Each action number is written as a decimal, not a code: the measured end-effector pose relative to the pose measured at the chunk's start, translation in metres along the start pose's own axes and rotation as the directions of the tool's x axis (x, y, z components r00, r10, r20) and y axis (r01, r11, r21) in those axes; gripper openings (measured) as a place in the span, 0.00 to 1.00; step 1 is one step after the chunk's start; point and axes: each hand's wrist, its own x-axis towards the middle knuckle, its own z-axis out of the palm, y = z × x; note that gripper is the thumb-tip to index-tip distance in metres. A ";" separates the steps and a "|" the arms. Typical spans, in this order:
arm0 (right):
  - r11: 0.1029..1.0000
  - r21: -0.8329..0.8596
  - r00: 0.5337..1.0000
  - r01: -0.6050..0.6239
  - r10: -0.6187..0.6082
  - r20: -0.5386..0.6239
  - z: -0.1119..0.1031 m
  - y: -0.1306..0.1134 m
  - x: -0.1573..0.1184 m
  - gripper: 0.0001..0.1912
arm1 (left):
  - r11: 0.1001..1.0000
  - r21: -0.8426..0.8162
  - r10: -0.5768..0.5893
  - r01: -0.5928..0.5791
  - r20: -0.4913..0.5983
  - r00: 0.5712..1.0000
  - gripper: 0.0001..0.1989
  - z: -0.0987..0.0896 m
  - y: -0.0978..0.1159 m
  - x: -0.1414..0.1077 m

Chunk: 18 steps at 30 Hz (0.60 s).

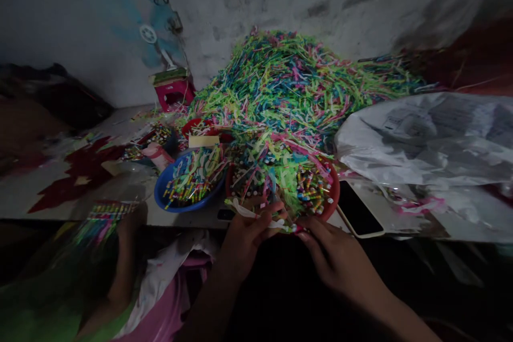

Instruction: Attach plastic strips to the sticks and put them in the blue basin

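Evidently, the near edge of the long pale counter (138,215) runs across just under the wrists, and the left hand (250,230) and right hand (326,240) meet at that edge, with dark open space below them between the forearms. Both sets of fingers are pinched on a slim striped piece with white ribbon strips (287,227), the left on its ribbon side and the right at its pinkish end; it lies just in front of the basin nearest the hands. To the right, a black-screened phone with a pale rim (358,211) rests close beside that basin, near the counter's edge, and a large crumpled white plastic bag (425,139) takes up the room beyond. To the left, a bare patch of counter opens between the containers and a dark red flat cloth-like sheet (82,171).

The round red plastic basin (335,192) holds short multicoloured striped pieces on its right side and loose green, white and pink ribbons across the middle. Left of it, a round blue plastic basin (159,189) holds yellow-striped pieces with pale ribbon tails. Behind the blue one sits a smaller red bowl (185,128) with mixed bits inside. A tall heap of green, blue and pink ribbon strips (280,80) rises against the wall. At far left, a co-worker's hand (131,218) holds a row of striped, ribboned pieces (106,216).
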 end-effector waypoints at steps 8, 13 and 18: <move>1.000 0.025 0.989 -0.009 0.005 0.146 -0.030 -0.012 0.004 0.12 | 0.993 -0.096 -0.076 0.073 -0.022 0.997 0.19 0.016 0.008 -0.009; 0.923 0.321 0.945 -0.212 0.109 0.309 -0.062 -0.026 0.003 0.11 | 0.971 -0.130 -0.190 0.198 0.073 0.979 0.09 0.034 0.019 -0.026; 0.670 0.535 0.807 -0.514 0.166 0.567 -0.083 -0.040 -0.001 0.17 | 0.985 -0.056 -0.151 0.161 0.142 0.978 0.07 0.046 0.033 -0.037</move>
